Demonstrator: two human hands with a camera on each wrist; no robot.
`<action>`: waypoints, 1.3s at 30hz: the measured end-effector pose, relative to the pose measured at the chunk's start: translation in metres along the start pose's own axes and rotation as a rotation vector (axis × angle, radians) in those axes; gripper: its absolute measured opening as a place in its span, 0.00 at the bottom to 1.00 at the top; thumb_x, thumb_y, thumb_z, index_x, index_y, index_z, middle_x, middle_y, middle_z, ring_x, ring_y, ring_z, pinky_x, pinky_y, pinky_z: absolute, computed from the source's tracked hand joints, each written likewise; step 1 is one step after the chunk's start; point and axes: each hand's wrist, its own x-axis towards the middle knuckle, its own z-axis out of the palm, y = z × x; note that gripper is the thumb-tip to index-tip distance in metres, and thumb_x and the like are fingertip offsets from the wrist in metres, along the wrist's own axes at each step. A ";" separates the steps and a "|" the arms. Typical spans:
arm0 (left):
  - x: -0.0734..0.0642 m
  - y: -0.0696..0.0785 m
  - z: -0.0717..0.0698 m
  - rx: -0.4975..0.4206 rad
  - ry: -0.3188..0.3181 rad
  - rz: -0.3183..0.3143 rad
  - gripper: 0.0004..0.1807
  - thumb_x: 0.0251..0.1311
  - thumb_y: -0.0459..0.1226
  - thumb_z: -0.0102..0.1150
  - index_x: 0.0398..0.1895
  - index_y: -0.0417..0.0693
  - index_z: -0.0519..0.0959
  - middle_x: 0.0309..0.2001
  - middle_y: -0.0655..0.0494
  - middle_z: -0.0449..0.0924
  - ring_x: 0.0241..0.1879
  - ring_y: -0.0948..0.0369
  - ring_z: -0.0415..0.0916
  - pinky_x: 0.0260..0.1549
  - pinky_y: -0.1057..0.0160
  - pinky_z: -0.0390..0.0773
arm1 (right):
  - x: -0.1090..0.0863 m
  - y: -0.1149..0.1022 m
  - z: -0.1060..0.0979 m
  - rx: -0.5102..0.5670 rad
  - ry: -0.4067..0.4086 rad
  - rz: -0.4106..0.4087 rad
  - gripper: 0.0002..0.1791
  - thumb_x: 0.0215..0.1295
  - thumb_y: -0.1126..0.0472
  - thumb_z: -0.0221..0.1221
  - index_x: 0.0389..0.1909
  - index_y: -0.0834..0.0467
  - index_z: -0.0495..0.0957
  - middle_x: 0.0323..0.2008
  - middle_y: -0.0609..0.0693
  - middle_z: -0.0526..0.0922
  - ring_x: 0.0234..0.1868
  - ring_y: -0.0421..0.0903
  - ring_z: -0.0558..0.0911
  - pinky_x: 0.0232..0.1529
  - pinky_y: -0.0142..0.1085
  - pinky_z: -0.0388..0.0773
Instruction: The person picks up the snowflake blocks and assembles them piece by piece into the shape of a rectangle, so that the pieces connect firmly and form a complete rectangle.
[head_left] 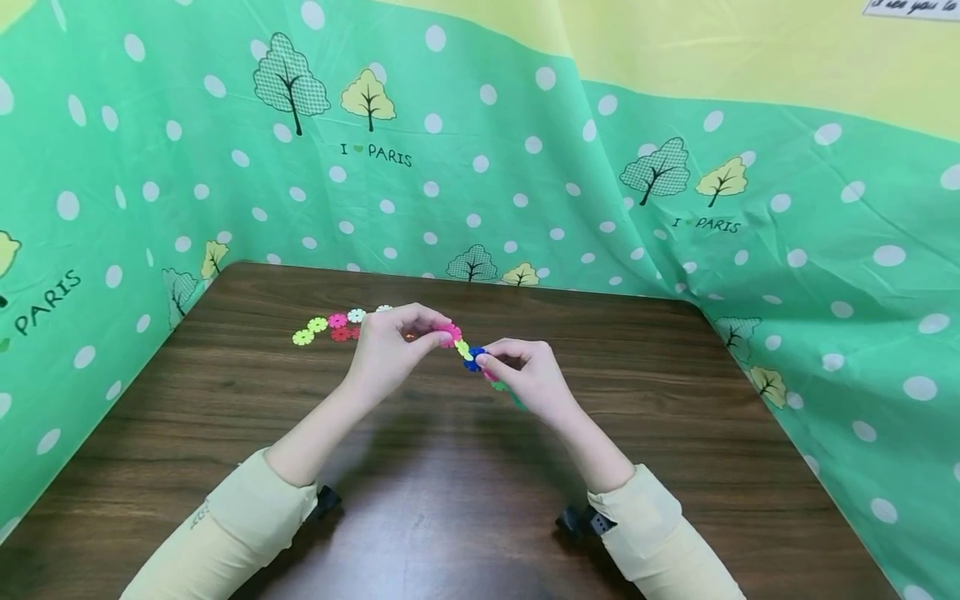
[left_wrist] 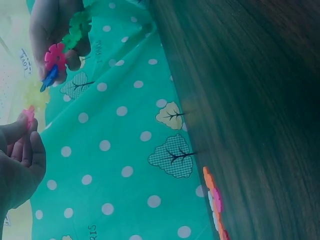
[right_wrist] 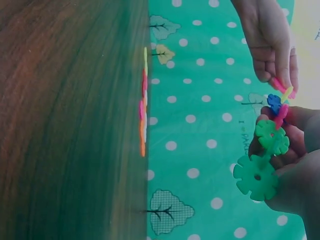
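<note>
Above the table, both hands hold a chain of interlocking flower-shaped plastic discs. My left hand (head_left: 392, 343) pinches the pink disc (head_left: 452, 335) at one end between thumb and fingers. A yellow disc (head_left: 464, 350) links it to a blue disc (head_left: 474, 359). My right hand (head_left: 534, 377) pinches the chain at the blue disc. Beyond that, a second pink disc (right_wrist: 281, 116) and two green discs, including the large end one (right_wrist: 256, 177), run along the right palm in the right wrist view. In the head view the right fingers partly hide these.
On the dark wooden table (head_left: 450, 500), further back and left, lie several loose flower discs: yellow (head_left: 303, 337), pink (head_left: 338, 320), red (head_left: 341, 334) and white (head_left: 357, 316). The left hand covers some of them. A green dotted cloth (head_left: 480, 200) hangs along the back and sides.
</note>
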 end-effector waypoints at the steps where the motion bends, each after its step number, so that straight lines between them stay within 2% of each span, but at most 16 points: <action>1: 0.000 0.000 0.001 0.003 0.003 0.000 0.07 0.48 0.37 0.71 0.32 0.49 0.85 0.30 0.59 0.86 0.28 0.69 0.81 0.26 0.66 0.81 | 0.000 0.000 0.000 -0.003 0.005 -0.006 0.07 0.61 0.67 0.61 0.33 0.68 0.83 0.25 0.60 0.81 0.22 0.40 0.75 0.24 0.26 0.73; 6: -0.001 -0.002 0.004 0.014 0.000 0.026 0.07 0.48 0.36 0.71 0.31 0.47 0.85 0.30 0.58 0.86 0.27 0.69 0.81 0.25 0.66 0.80 | -0.002 -0.002 0.001 -0.035 0.018 -0.036 0.06 0.60 0.68 0.61 0.32 0.69 0.83 0.26 0.62 0.81 0.21 0.39 0.73 0.22 0.26 0.70; 9: -0.002 -0.004 0.005 0.018 0.004 0.034 0.07 0.47 0.36 0.71 0.31 0.46 0.85 0.29 0.58 0.86 0.26 0.69 0.81 0.25 0.66 0.81 | -0.002 -0.003 0.000 -0.040 0.019 -0.034 0.06 0.61 0.68 0.61 0.32 0.69 0.83 0.26 0.60 0.81 0.21 0.42 0.73 0.21 0.26 0.70; 14: -0.001 -0.007 0.007 0.001 -0.002 0.021 0.07 0.48 0.36 0.71 0.32 0.47 0.85 0.30 0.58 0.86 0.26 0.69 0.81 0.26 0.65 0.81 | -0.002 -0.003 -0.001 -0.020 0.016 0.027 0.07 0.61 0.67 0.61 0.33 0.69 0.83 0.22 0.54 0.80 0.21 0.49 0.75 0.22 0.28 0.73; 18: -0.001 -0.007 0.008 -0.024 -0.026 -0.003 0.08 0.49 0.38 0.70 0.33 0.49 0.85 0.30 0.60 0.86 0.28 0.69 0.81 0.28 0.65 0.81 | -0.003 0.001 -0.003 0.000 0.012 0.071 0.07 0.60 0.66 0.62 0.33 0.67 0.83 0.21 0.49 0.81 0.21 0.49 0.76 0.22 0.29 0.74; 23: -0.001 -0.007 0.009 -0.061 -0.040 -0.018 0.08 0.50 0.39 0.69 0.34 0.49 0.85 0.31 0.59 0.86 0.28 0.67 0.82 0.29 0.61 0.82 | -0.003 0.005 -0.002 0.059 -0.016 0.024 0.08 0.61 0.68 0.61 0.38 0.69 0.76 0.26 0.56 0.81 0.25 0.47 0.77 0.25 0.30 0.77; 25: -0.001 -0.007 0.009 -0.078 -0.050 -0.020 0.08 0.51 0.38 0.69 0.35 0.48 0.85 0.31 0.58 0.86 0.28 0.67 0.82 0.29 0.61 0.82 | -0.002 0.007 -0.001 0.073 -0.029 -0.013 0.10 0.60 0.70 0.60 0.41 0.69 0.72 0.30 0.60 0.80 0.29 0.48 0.78 0.29 0.31 0.79; 28: 0.001 -0.009 0.009 -0.086 -0.076 -0.017 0.09 0.52 0.37 0.68 0.37 0.46 0.85 0.31 0.56 0.86 0.29 0.66 0.83 0.30 0.63 0.82 | -0.002 0.008 0.000 0.054 -0.047 -0.055 0.13 0.60 0.72 0.60 0.44 0.69 0.69 0.34 0.62 0.80 0.36 0.49 0.80 0.36 0.33 0.80; 30: 0.002 -0.008 0.008 -0.059 -0.085 -0.014 0.09 0.53 0.37 0.67 0.38 0.47 0.85 0.33 0.57 0.86 0.30 0.66 0.83 0.29 0.64 0.82 | -0.002 0.009 0.000 0.043 -0.056 -0.069 0.15 0.60 0.73 0.59 0.46 0.69 0.68 0.36 0.62 0.80 0.38 0.52 0.81 0.37 0.35 0.81; 35: 0.008 -0.007 0.000 0.029 -0.075 -0.022 0.08 0.59 0.39 0.63 0.41 0.51 0.85 0.37 0.60 0.86 0.35 0.66 0.82 0.28 0.63 0.81 | -0.001 0.012 -0.001 0.101 -0.064 -0.067 0.20 0.61 0.75 0.57 0.54 0.67 0.66 0.36 0.64 0.78 0.36 0.59 0.82 0.30 0.41 0.83; 39: 0.012 -0.010 -0.010 0.045 -0.080 -0.046 0.09 0.61 0.38 0.61 0.43 0.50 0.83 0.37 0.57 0.86 0.35 0.66 0.83 0.26 0.65 0.80 | 0.002 0.025 -0.005 0.189 -0.071 -0.053 0.27 0.62 0.76 0.55 0.61 0.61 0.62 0.36 0.65 0.76 0.36 0.62 0.82 0.30 0.43 0.83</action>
